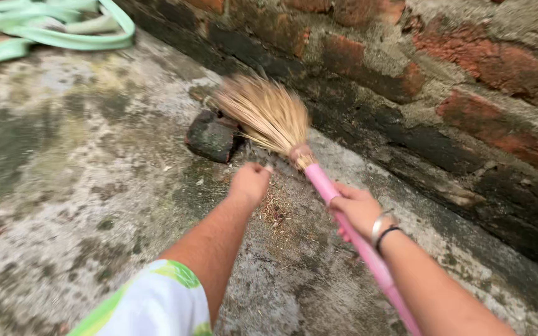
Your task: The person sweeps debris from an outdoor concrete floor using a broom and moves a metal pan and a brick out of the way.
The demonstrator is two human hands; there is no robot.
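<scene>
1. The broom [319, 180] has a pink handle and a fan of straw bristles, blurred.
2. It slants, bristles toward 11 o'clock, by the dark stone [212, 137].
3. The handle runs toward 5 o'clock, gripped mid-shaft.

An outdoor yard of a home: a stained, mossy concrete floor [94, 186] meets a weathered brick wall [443, 81], with a green garden hose [57, 28] coiled nearby.

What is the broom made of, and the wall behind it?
The broom head looks like dried grass or straw: thin, tan, fanned strands. Its pink handle, held in the right hand, seems smooth plastic. The wall is rough red brick with grey mortar, blackened low down.
</scene>
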